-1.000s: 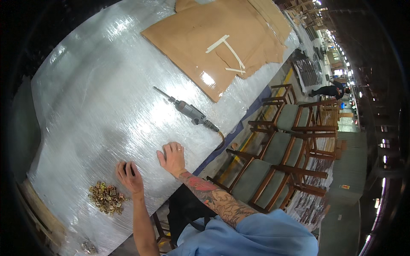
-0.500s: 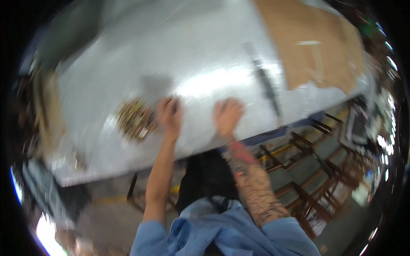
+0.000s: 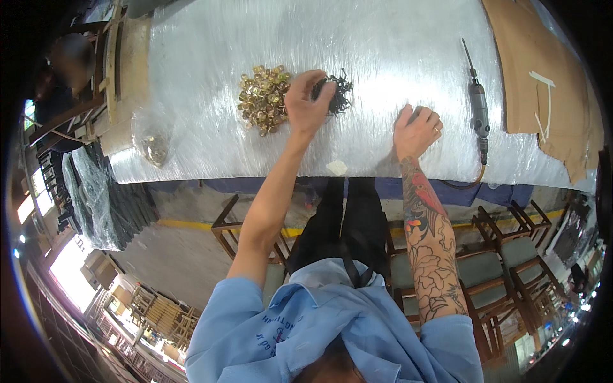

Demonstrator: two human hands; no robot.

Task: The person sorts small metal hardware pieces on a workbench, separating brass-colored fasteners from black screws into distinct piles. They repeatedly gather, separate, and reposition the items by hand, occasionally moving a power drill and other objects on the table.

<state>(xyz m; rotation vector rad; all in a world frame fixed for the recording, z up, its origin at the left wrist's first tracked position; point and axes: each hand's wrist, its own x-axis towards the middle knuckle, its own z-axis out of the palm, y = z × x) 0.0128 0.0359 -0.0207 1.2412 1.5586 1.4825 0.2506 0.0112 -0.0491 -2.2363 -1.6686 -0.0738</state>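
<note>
A person in a light-blue shirt [image 3: 239,322] and black trousers [image 3: 319,226] leans over a tabletop [image 3: 204,143] covered in clear, shiny plastic film. Near its front edge lies a small pale scrap [image 3: 336,168]; to the left, close to the corner, sits a clear plastic bag [image 3: 154,150] with small metal pieces in it.

The left hand [image 3: 306,104] is curved, thumb and fingers arched at the near side of a loose heap of small black screws [image 3: 343,94]; whether it pinches any cannot be told. Just left of that hand is a wider pile of brass-coloured metal fittings [image 3: 263,100].

The right hand [image 3: 418,135], below a tattooed forearm [image 3: 429,246], rests well apart on the film, fingers loosely curled and thumb apart; its palm is hidden.

Farther right lies a grey power driver [image 3: 479,108] with a long bit pointing away and a brown cord [image 3: 479,178] trailing over the edge. Beyond it are taped brown cardboard sheets [image 3: 536,54]. Wooden chairs [image 3: 479,269] with grey-green seats stand on the floor to the right.
</note>
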